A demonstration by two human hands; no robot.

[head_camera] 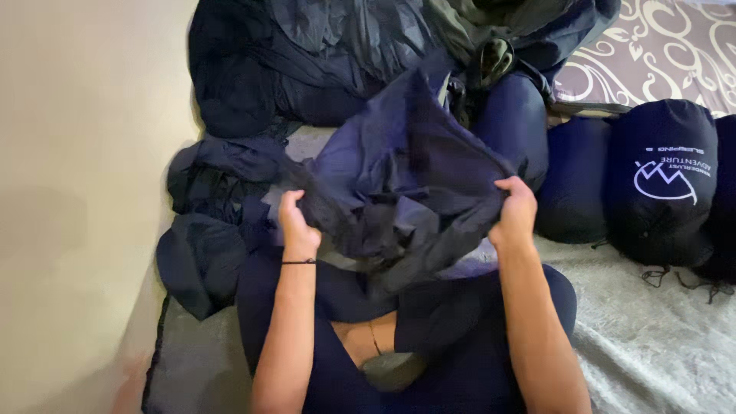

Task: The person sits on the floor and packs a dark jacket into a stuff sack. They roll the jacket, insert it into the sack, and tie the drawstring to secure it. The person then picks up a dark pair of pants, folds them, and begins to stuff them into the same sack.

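Dark navy nylon fills the middle of the view: a crumpled stuff sack (399, 184) is held up over the person's lap, its fabric bunched and folded on itself between the two hands. The left hand (295, 222) has its grip closed on the sack's left edge, fingers curled into the cloth, a thin dark band at the wrist. The right hand (515, 211) is likewise closed on the right edge, pinching a fold near the top. Behind the sack lies a heap of loose dark fabric (322, 61), perhaps an unrolled sleeping bag, and to the left more dark cloth (207, 230) is piled against the pale wall (84, 192). To the right, packed sleeping bag rolls (659, 176) stand side by side on a grey fleecy blanket (652, 330), their drawcords trailing beside them. My judgement is that the slippery fabric could slide out of either pinch, since each hand holds only a small fold. The sack's opening is hidden in the creases, so the hands may be holding mismatched layers. The loose heap just behind could also snag in the sack.
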